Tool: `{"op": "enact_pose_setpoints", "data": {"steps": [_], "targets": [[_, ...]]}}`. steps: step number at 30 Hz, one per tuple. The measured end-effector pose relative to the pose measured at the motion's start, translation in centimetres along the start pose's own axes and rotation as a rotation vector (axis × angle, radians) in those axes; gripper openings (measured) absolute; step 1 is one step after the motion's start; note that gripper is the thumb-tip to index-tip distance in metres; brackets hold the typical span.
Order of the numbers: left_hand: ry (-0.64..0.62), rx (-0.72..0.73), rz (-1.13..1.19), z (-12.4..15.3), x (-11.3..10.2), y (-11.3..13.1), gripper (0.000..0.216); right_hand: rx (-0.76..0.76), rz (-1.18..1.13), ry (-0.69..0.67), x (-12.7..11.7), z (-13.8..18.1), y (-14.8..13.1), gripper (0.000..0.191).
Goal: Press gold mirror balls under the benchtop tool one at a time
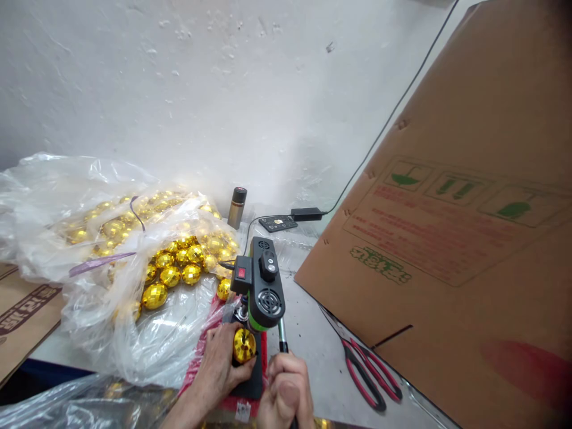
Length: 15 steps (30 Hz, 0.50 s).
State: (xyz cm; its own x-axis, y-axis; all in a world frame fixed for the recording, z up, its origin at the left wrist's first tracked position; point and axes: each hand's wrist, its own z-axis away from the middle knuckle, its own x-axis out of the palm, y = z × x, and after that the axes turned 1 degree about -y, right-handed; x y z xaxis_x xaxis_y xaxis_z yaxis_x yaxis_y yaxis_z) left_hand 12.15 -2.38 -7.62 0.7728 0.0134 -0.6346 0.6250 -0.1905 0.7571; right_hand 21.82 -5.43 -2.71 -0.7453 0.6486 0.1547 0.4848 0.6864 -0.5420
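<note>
The left hand [218, 363] has its fingers [245, 370] curled around a gold faceted ball [243, 345], pressing it against the black base under the head of a small bench drill [263, 286]. The ball sits right at those fingertips, below the drill's chuck, with its mirrored facets facing up. The right hand [286, 390] is closed in a fist around the lower end of the drill's lever handle [282, 335], which rises from between its fingers toward the green and black drill body. The two hands are just beside each other, the drill's base between them.

A red rocker switch [242, 273] sits on the drill's side box, above the left fingers. Beyond and to the left of the left fingers lies a clear plastic bag [134, 333], open and crumpled, with a heap of gold balls [179, 268] spilling toward the drill. A purple strip [96, 264] lies across the bag. A red sheet [210, 325] shows under the left hand.

To the right of the right fingers, red-handled scissors [366, 372] lie on the desk [313, 333], next to a large tilted cardboard box [469, 208] with green and red print. Far beyond the fingers, by the white wall [223, 89], stand a small dark-capped cylinder [236, 207], a flat black device [277, 223] and a power adapter [306, 213] with its cable [393, 113] running up the wall.
</note>
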Motion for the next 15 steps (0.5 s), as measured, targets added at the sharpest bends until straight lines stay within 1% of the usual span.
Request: {"op": "enact_pose_setpoints", "data": {"steps": [2,4,6,8,11,13,15], "targets": [[0.008,0.010,0.013,0.0,0.0,-0.1,0.048,-0.010,0.050,-0.038,-0.1,0.9,0.4,0.039],[0.025,0.023,0.017,0.1,0.1,-0.3,0.048,-0.047,0.053,-0.043,-0.1,1.4,1.0,0.039],[0.036,0.033,0.020,0.2,0.3,-0.5,0.048,-0.094,0.018,-0.037,-0.1,1.5,1.5,0.039],[0.024,0.036,0.029,0.2,0.3,-0.7,0.046,-0.129,0.009,-0.069,-0.3,1.1,1.5,0.039],[0.016,0.036,0.033,0.1,0.4,-0.7,0.046,-0.144,0.025,-0.158,-0.9,-0.6,0.4,0.039],[0.041,0.042,0.024,0.0,0.4,-0.7,0.047,-0.090,0.017,-0.191,-1.1,-2.7,-1.0,0.037],[0.057,0.062,0.019,0.0,0.4,-1.0,0.047,0.005,-0.028,-0.212,-1.1,-5.3,-2.6,0.034]]}}
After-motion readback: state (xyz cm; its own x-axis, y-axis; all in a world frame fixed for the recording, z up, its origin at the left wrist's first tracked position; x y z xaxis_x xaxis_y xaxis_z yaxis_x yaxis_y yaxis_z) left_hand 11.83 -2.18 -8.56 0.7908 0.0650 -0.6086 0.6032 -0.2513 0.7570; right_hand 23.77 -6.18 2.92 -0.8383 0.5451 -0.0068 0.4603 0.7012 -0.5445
